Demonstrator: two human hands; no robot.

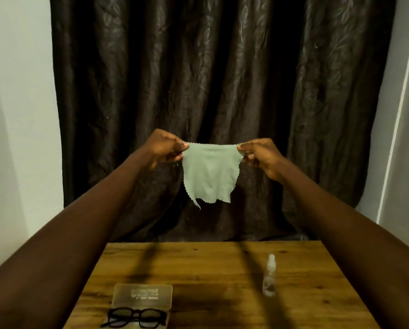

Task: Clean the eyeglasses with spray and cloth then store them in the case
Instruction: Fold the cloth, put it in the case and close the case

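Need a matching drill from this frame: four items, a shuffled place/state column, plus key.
1. pale green zigzag-edged cloth
2. black-framed eyeglasses
3. small clear plastic spray bottle
4. translucent plastic glasses case

A. upright on the wooden table, right side
B. flat on the table, left side, under another item
C. in the air, pinched by left hand and right hand
D. lying on top of the case

Pairs: 1-C, 2-D, 3-A, 4-B

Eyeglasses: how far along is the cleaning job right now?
Done: nothing visible. In hand: left hand and right hand pinch the green cloth by its top corners. Left: spray bottle stands untouched, eyeglasses lie unfolded on the case; spraying, wiping, storing remain.
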